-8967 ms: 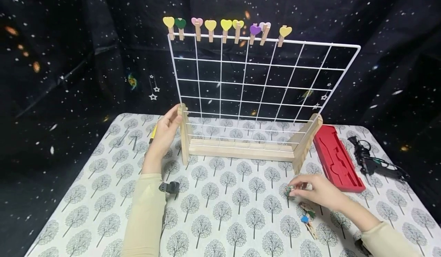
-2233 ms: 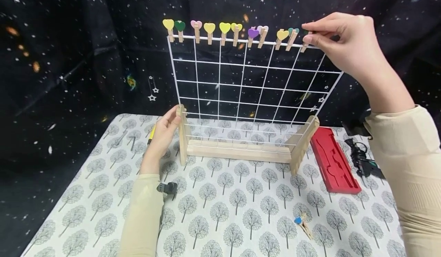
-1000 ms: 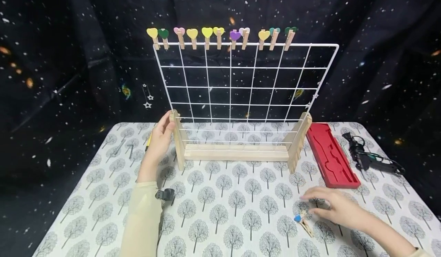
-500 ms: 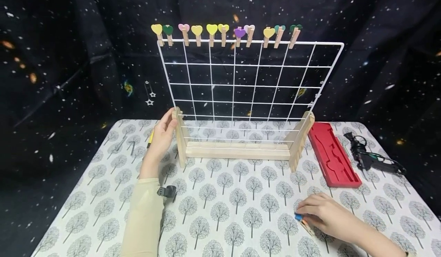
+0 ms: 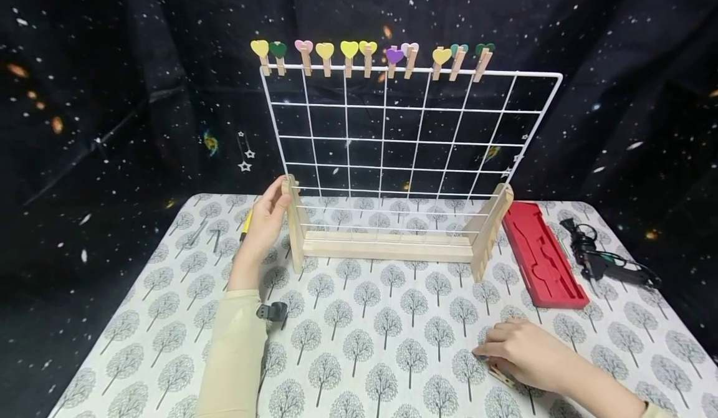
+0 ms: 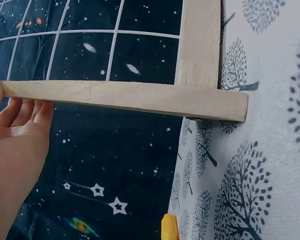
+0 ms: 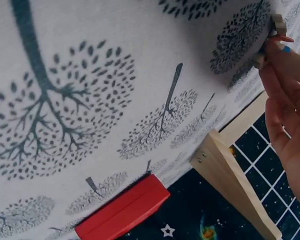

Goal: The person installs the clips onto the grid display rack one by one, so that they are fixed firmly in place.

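Note:
My left hand (image 5: 265,222) grips the left wooden upright (image 5: 294,231) of a stand, fingers behind it in the left wrist view. The stand bears a tilted white wire grid (image 5: 385,105). Along the grid's top bar sit several wooden clothespins with colored hearts, the rightmost a dark green-heart clothespin (image 5: 482,63). Low on the right, my right hand (image 5: 524,352) pinches a blue-heart clothespin, mostly covered by the fingers. Part of a bare wooden clothespin (image 5: 501,375) shows under that hand. In the right wrist view, clothespin ends (image 7: 278,25) stick out by the fingertips.
A red molded tray (image 5: 544,262) lies right of the stand, with a black corded tool (image 5: 603,259) beyond it. Behind the left hand is a yellow-handled object (image 5: 247,222). Small metal pieces (image 5: 197,233) lie at the far left of the tree-print tablecloth (image 5: 359,343).
Teal and dark green heart clothespins have joined the top bar. My right hand has come down from the bar to the table and taken hold of the blue-heart clothespin. The left hand stays put.

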The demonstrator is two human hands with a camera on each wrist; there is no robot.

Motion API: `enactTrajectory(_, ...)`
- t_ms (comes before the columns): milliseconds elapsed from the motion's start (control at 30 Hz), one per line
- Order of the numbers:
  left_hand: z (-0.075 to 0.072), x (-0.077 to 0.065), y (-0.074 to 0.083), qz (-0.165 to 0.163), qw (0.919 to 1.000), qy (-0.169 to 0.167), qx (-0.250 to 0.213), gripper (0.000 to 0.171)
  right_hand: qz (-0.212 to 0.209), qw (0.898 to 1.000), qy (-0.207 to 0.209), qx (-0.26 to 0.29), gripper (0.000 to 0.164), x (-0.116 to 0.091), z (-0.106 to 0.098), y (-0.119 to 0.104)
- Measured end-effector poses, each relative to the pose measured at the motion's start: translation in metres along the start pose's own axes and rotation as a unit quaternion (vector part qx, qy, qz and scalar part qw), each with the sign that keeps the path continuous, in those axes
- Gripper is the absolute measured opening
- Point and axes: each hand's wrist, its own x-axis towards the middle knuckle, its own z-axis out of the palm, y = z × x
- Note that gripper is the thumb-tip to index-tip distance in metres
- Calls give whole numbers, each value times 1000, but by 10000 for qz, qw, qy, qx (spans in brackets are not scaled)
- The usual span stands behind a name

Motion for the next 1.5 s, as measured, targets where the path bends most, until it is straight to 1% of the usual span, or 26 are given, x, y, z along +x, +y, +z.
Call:
enactTrajectory(100,1,0,0,4,10000,-21,27,51,160,9997,44,186,29,0,2,-2)
enactTrajectory(167,2,0,0,28,10000,-28,29,51,385,9987,51,345,28,0,2,-2)
enactTrajectory(233,4,0,1,49,10000,-39,43,51,712,9961,15,513,27,-1,1,-2)
enactTrajectory(300,5,1,1,63,10000,-51,37,50,1101,9911,-61,746,26,-1,-2,-2)
enactTrajectory(400,5,2,-1,79,9999,-75,9,50,1489,9815,-62,1198,25,-2,-7,2)
enactTrajectory(467,4,5,-7,90,9999,-85,-14,51,1541,9753,75,1580,26,-2,-9,6)
enactTrajectory(567,3,9,-19,133,9999,-74,-9,52,1473,9657,397,2101,28,-1,-10,15)
enactTrajectory(633,2,11,-25,159,9999,-67,7,52,1476,9611,585,2261,28,2,-14,20)
enactTrajectory(700,2,11,-26,166,9998,-62,-4,51,1583,9581,736,2269,27,9,-23,24)
enactTrajectory(767,2,9,-25,142,9999,-57,-48,51,1774,9569,828,2147,26,18,-36,29)
enactTrajectory(867,1,6,-17,53,9999,-42,-102,52,2148,9531,911,1927,24,37,-63,36)
enactTrajectory(967,2,1,-8,-24,10000,-23,-78,52,2510,9440,1032,1878,22,58,-95,46)
enactTrajectory(1033,2,-1,-3,-46,10000,-13,-58,52,2855,9312,1225,1905,20,73,-118,52)
enactTrajectory(1067,2,-2,-1,-56,10000,-8,-30,52,2934,9255,1398,1945,18,81,-130,55)
enactTrajectory(1167,2,-3,0,-60,10000,-1,-18,51,2894,9079,2106,2181,17,106,-163,66)
enactTrajectory(1200,2,-2,0,-47,10000,-5,-17,51,2842,8980,2379,2371,18,114,-174,69)
enactTrajectory(1267,1,-1,-2,-24,10000,-8,-45,51,2523,8855,2920,2587,19,131,-194,76)
enactTrajectory(1300,1,0,-3,-12,10000,-8,-74,51,2404,8766,3167,2711,19,139,-203,79)
enactTrajectory(1333,1,1,-5,9,10000,-11,-95,52,2289,8654,3392,2892,19,147,-212,82)
enactTrajectory(1367,0,2,-8,35,9999,-11,-99,52,2160,8632,3564,2851,18,154,-219,84)
enactTrajectory(1400,-1,3,-11,47,9999,-11,-94,53,2159,8603,3679,2791,18,160,-226,86)
enactTrajectory(1433,-2,4,-14,57,9999,-2,-95,53,2214,8610,3746,2632,18,166,-231,87)
enactTrajectory(1467,-2,5,-16,64,9999,9,-84,53,2292,8586,3804,2561,18,172,-236,89)
enactTrajectory(1500,-3,6,-19,64,10000,16,-55,53,2404,8595,3801,2429,18,177,-240,91)
